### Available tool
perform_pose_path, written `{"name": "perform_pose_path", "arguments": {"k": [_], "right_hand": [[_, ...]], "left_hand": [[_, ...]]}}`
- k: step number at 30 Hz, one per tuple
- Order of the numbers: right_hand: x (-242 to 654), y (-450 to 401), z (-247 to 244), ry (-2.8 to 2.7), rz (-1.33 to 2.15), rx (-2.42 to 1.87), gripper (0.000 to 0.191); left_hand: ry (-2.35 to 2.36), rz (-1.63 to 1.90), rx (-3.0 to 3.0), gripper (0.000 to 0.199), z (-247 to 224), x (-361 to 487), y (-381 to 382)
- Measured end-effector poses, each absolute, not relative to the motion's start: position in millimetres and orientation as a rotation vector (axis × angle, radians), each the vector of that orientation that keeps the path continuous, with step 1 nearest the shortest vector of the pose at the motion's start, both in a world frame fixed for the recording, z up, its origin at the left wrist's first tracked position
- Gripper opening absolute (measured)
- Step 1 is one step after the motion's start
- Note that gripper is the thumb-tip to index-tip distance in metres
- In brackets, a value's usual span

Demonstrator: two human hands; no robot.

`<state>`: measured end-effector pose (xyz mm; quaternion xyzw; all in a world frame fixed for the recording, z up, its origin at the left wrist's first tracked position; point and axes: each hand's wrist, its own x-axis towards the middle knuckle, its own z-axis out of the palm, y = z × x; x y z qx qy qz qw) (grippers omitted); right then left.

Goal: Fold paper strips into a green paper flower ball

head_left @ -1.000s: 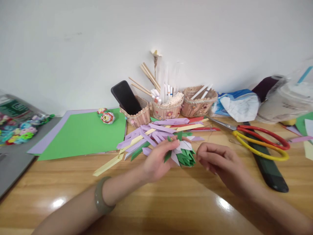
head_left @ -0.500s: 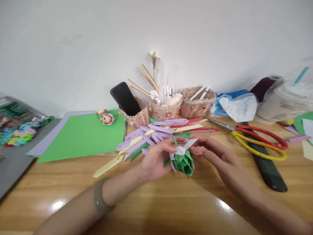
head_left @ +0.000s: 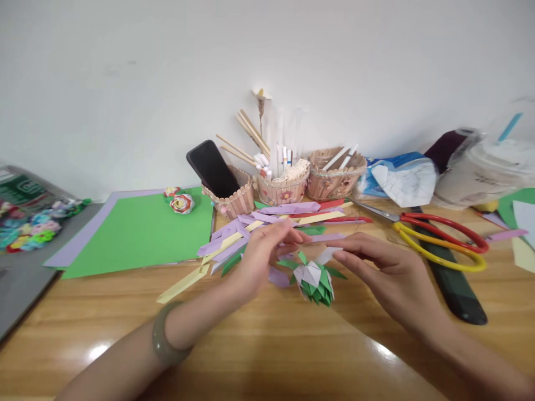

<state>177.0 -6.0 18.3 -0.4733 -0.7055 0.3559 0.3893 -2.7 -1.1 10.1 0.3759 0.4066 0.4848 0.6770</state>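
Observation:
A folded paper piece [head_left: 317, 284], with green pointed layers and a white part on top, is between my two hands. My right hand [head_left: 376, 259] pinches the end of a white paper strip [head_left: 328, 254] that sticks out from the piece. My left hand [head_left: 267, 253] is just left of and above it, fingers bent together toward the piece; whether anything is between its fingertips is hidden. Behind the hands lies a pile of purple, yellow, green and red folded strips [head_left: 229, 239].
Scissors [head_left: 443, 239] lie over a dark green tool [head_left: 455, 289] at right. Three small baskets [head_left: 282, 189] stand by the wall, a phone [head_left: 213, 169] in the left one. Green paper [head_left: 142, 236] with two paper balls [head_left: 182, 204] lies left.
My left hand has let go of the paper piece and moved up and slightly left. The piece has tilted, showing more of its white top. My right hand has shifted slightly right.

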Motion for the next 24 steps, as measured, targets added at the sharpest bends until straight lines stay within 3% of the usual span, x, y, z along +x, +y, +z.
{"name": "perform_pose_path", "arguments": {"k": [3,11,24], "right_hand": [[176.7,-8.2,20.9,-1.919,0.866,-1.135,0.012],[176.3,-10.0,14.0,-2.066,0.633,-1.051,0.015],[176.5,-13.6,1.1,-2.031,0.336,-1.091,0.013]], "left_hand": [[1.005,0.954,1.011,0.018,11.4,-2.4,0.5],[1.064,0.717,1.208,0.020,6.2,3.4,-4.9],[1.253,0.860,1.616,0.017,4.4,3.9,-15.8]]}}
